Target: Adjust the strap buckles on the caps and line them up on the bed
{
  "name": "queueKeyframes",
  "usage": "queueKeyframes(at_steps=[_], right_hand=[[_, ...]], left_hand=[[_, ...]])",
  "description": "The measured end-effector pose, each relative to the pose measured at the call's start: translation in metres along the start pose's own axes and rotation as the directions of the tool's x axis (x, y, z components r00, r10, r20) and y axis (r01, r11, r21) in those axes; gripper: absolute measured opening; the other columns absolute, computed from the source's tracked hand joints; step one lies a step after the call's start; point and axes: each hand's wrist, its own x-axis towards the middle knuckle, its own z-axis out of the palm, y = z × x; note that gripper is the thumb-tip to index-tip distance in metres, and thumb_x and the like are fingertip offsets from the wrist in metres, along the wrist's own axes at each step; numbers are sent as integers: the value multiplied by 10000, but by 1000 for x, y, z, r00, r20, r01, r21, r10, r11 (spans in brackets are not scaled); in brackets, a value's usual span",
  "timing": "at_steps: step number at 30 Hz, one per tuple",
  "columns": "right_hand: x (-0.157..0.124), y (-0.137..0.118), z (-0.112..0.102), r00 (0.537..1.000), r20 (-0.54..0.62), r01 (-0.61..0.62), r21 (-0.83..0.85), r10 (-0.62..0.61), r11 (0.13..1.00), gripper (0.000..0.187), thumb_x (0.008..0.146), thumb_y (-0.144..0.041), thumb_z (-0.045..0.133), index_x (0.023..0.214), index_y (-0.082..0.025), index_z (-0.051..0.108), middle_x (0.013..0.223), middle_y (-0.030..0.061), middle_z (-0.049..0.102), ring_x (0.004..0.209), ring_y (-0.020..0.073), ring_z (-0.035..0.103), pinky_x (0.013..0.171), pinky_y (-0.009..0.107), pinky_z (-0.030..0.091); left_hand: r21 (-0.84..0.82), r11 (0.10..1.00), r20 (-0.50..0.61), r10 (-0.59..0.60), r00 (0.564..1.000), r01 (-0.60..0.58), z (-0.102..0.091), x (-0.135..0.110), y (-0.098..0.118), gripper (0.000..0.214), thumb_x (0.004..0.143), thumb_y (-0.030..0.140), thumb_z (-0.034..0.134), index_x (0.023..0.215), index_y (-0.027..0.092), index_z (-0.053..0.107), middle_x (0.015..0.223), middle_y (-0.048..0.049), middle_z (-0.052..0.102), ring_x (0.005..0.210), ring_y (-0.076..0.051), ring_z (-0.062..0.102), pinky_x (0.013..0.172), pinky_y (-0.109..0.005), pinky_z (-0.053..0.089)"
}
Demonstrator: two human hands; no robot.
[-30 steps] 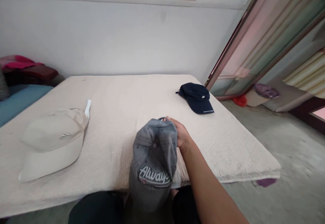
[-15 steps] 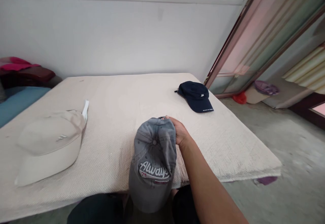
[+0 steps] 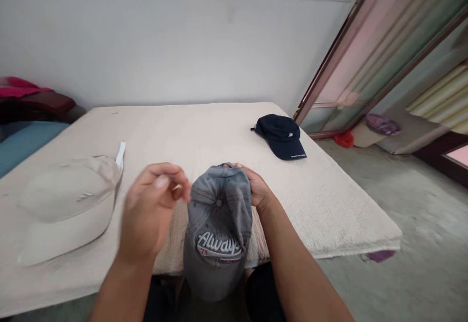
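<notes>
A grey baseball cap point(image 3: 218, 219) with white "Always" lettering hangs over the front edge of the covered surface, brim pointing down toward me. My right hand point(image 3: 258, 189) grips its back rim from the right; those fingertips are partly hidden behind the cloth. Just left of the cap, my left hand point(image 3: 155, 205) is raised with loosely curled, slightly blurred fingers, apart from each other and holding nothing. Its fingertips come close to the cap's left side. A beige cap point(image 3: 69, 205) with a white strap lies at the left, and a navy cap point(image 3: 280, 136) rests at the back right.
A cream woven cover point(image 3: 175, 132) spreads over the table-like surface, against a white wall point(image 3: 164, 49). Blue padding point(image 3: 32, 139) and a pink cloth point(image 3: 22, 88) sit at the far left. On the floor to the right stands a bin point(image 3: 365, 134) beside a red bag point(image 3: 343, 139).
My left hand has come into view from below and risen beside the grey cap. My right hand keeps its hold on the cap. The view has shifted slightly.
</notes>
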Motion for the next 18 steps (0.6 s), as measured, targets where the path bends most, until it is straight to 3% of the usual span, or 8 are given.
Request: queueKeyframes(at_steps=[2, 4, 5, 7, 9, 10, 16, 18], right_hand=[[0, 0, 2, 1000, 14, 12, 9, -12, 1000, 177, 779, -326, 653, 881, -183, 668, 912, 23, 661, 855, 159, 587, 880, 306, 449], [0, 0, 3, 1000, 16, 4, 27, -5, 1000, 185, 779, -345, 646, 879, -190, 664, 924, 22, 662, 882, 168, 587, 899, 316, 444], [0, 0, 3, 1000, 16, -1, 42, 0, 999, 188, 784, -359, 637, 872, -194, 659, 928, 21, 662, 893, 171, 587, 906, 319, 443], [1, 0, 3, 1000, 19, -19, 74, 17, 997, 195, 797, -386, 618, 853, -201, 645, 921, 16, 662, 890, 171, 590, 900, 322, 448], [2, 1, 1, 999, 25, -50, 85, 48, 995, 219, 800, -412, 610, 837, -198, 631, 878, 13, 663, 843, 168, 594, 867, 323, 462], [3, 2, 0, 997, 28, -67, 78, 65, 995, 236, 796, -422, 612, 840, -191, 629, 857, 17, 664, 819, 170, 595, 850, 326, 467], [8, 13, -6, 989, -111, -93, 1, 93, 996, 265, 756, -400, 652, 874, -163, 646, 762, 30, 658, 715, 166, 594, 722, 307, 467], [10, 16, -8, 985, -135, -105, 23, 107, 994, 249, 737, -390, 667, 843, -165, 647, 733, 19, 653, 685, 156, 583, 696, 291, 457]], left_hand=[[183, 983, 4, -37, 999, 36, 4, 23, -19, 154, 781, 300, 651, 837, 166, 701, 858, -46, 697, 849, -198, 627, 755, -287, 497], [272, 942, 21, -211, 977, 198, 3, 36, -39, 172, 758, 327, 676, 782, 159, 705, 812, -51, 715, 864, -219, 634, 765, -291, 494], [246, 919, 52, -330, 943, 308, 2, 39, -46, 212, 765, 363, 664, 789, 157, 708, 815, -61, 726, 890, -238, 639, 783, -312, 496], [139, 832, 167, -555, 815, 538, 0, 36, -54, 301, 773, 433, 633, 809, 145, 715, 822, -92, 741, 936, -283, 648, 818, -371, 501], [51, 732, 279, -663, 694, 679, 1, 27, -56, 317, 744, 434, 651, 816, 134, 722, 815, -112, 749, 949, -315, 658, 843, -412, 503], [24, 712, 319, -671, 670, 702, 3, 22, -56, 279, 717, 389, 679, 818, 134, 725, 803, -111, 752, 941, -321, 665, 851, -421, 504], [-181, 707, 325, -613, 720, 683, -2, 13, -52, 129, 609, 194, 650, 700, 144, 726, 647, -78, 736, 910, -348, 680, 884, -474, 500], [-288, 727, 261, -567, 781, 624, -12, 22, -50, 133, 618, 217, 595, 625, 156, 713, 578, -76, 715, 914, -351, 679, 888, -480, 500]])
